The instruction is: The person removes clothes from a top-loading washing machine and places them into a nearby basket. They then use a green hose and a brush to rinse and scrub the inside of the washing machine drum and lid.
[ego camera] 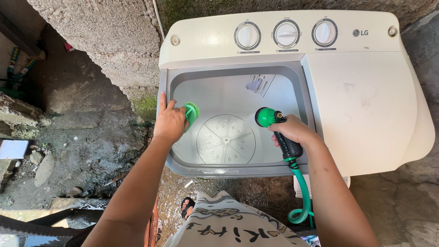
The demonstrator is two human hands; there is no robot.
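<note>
Head view, brush [192, 114] in left grip [170, 122]

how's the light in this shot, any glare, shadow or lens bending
Head view: hard sunlight bleaches the cream twin-tub washing machine; the left hand with its green scrub brush and the right hand on the green hose spray nozzle are sharply lit; the grey-rimmed wash tub is half shaded; the stone wall and machine edges bow from wide-angle distortion; no motion blur shows.
</note>
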